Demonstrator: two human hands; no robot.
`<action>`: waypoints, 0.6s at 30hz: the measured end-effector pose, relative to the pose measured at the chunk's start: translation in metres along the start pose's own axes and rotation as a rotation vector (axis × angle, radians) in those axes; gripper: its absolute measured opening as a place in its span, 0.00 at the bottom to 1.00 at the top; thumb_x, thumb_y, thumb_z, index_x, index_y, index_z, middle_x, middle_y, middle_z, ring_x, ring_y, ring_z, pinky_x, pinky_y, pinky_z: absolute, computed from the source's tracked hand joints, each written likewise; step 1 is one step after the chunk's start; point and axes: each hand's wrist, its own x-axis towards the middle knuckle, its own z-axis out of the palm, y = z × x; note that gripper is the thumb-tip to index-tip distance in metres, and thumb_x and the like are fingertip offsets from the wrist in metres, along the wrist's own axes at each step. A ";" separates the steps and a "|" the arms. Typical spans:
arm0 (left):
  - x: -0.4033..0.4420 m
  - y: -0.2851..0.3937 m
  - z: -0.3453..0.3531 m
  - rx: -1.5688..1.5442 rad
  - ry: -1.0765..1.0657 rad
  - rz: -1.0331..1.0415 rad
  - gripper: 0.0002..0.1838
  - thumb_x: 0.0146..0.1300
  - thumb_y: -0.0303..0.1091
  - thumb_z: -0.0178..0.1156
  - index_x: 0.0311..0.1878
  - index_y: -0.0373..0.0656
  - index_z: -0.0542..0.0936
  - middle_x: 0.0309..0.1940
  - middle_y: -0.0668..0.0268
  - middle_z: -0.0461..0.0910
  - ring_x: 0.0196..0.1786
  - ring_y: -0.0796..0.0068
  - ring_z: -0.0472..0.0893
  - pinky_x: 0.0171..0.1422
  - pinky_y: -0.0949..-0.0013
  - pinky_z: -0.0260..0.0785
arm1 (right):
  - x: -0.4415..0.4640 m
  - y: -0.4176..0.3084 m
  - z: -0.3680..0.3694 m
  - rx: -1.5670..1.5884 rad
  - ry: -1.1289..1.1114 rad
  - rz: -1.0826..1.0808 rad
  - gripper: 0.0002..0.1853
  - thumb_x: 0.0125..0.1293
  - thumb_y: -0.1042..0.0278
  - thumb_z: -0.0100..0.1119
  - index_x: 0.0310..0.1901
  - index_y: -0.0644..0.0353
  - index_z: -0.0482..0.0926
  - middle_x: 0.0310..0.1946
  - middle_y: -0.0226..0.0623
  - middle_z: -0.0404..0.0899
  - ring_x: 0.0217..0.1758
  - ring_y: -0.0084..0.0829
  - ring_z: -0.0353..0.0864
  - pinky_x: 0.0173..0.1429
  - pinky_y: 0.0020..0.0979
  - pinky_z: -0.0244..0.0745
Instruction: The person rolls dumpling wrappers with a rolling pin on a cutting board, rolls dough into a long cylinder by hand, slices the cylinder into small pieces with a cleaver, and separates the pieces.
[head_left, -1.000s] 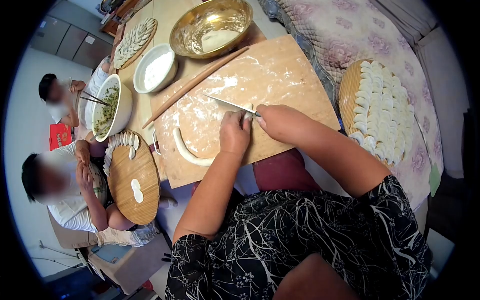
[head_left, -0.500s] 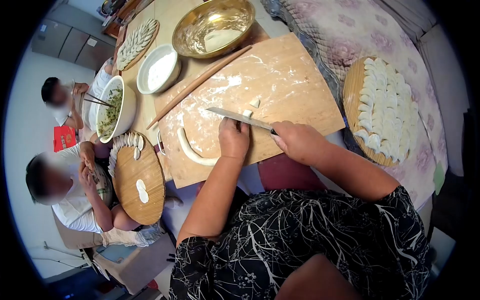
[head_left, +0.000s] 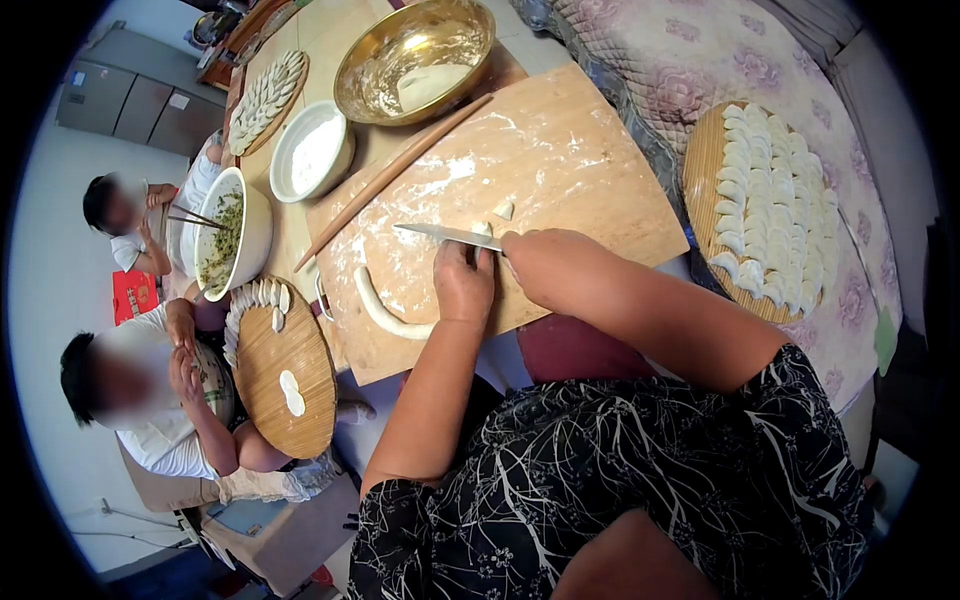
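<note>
My right hand [head_left: 555, 268] grips a knife [head_left: 440, 233], whose blade points left across the floured wooden board [head_left: 590, 160]. Closed round a rope of dough [head_left: 380, 308], my left hand [head_left: 464, 283] presses it to the board. The rope curves out to the left of that hand, and its short end shows beyond the fingers, under the blade. Whether the edge has entered the dough, I cannot tell. A small cut piece of dough [head_left: 504, 209] lies just past the knife.
A rolling pin [head_left: 395, 180] lies along the board's far left edge. Beyond are a flour bowl [head_left: 345, 160], a brass bowl [head_left: 480, 70] with dough, and a filling bowl [head_left: 258, 235] with chopsticks. Dumplings cover a round tray [head_left: 705, 190] at right. Two people sit at left, one by another tray [head_left: 270, 390].
My right hand has shifted left and slightly away from me, and the knife blade has slid left over the dough. My left hand stays on the rope. The view has tilted slightly.
</note>
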 end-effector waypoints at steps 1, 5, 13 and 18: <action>0.000 0.002 -0.002 0.001 -0.005 -0.038 0.10 0.51 0.27 0.66 0.37 0.36 0.80 0.34 0.52 0.78 0.41 0.49 0.77 0.49 0.55 0.69 | 0.004 -0.002 -0.002 -0.013 -0.028 0.019 0.10 0.63 0.72 0.48 0.42 0.66 0.75 0.35 0.52 0.81 0.40 0.50 0.82 0.43 0.47 0.75; -0.008 0.009 -0.016 0.085 -0.038 -0.055 0.11 0.52 0.30 0.66 0.38 0.36 0.80 0.36 0.52 0.78 0.42 0.50 0.77 0.49 0.55 0.70 | 0.011 0.016 0.008 0.019 0.040 -0.005 0.11 0.67 0.64 0.48 0.41 0.64 0.73 0.31 0.53 0.79 0.36 0.54 0.79 0.42 0.49 0.71; -0.004 0.006 -0.011 0.145 -0.060 -0.030 0.10 0.54 0.30 0.64 0.38 0.37 0.79 0.36 0.52 0.77 0.41 0.51 0.76 0.47 0.55 0.70 | -0.021 0.020 0.005 0.114 0.178 -0.006 0.13 0.69 0.61 0.48 0.41 0.64 0.71 0.32 0.53 0.78 0.36 0.55 0.78 0.41 0.50 0.71; -0.005 0.004 -0.009 0.166 -0.016 0.064 0.10 0.54 0.30 0.65 0.37 0.36 0.78 0.35 0.53 0.76 0.40 0.51 0.76 0.46 0.55 0.70 | -0.032 0.020 0.012 0.063 0.180 -0.034 0.11 0.68 0.62 0.49 0.41 0.63 0.71 0.32 0.51 0.78 0.37 0.53 0.78 0.41 0.50 0.72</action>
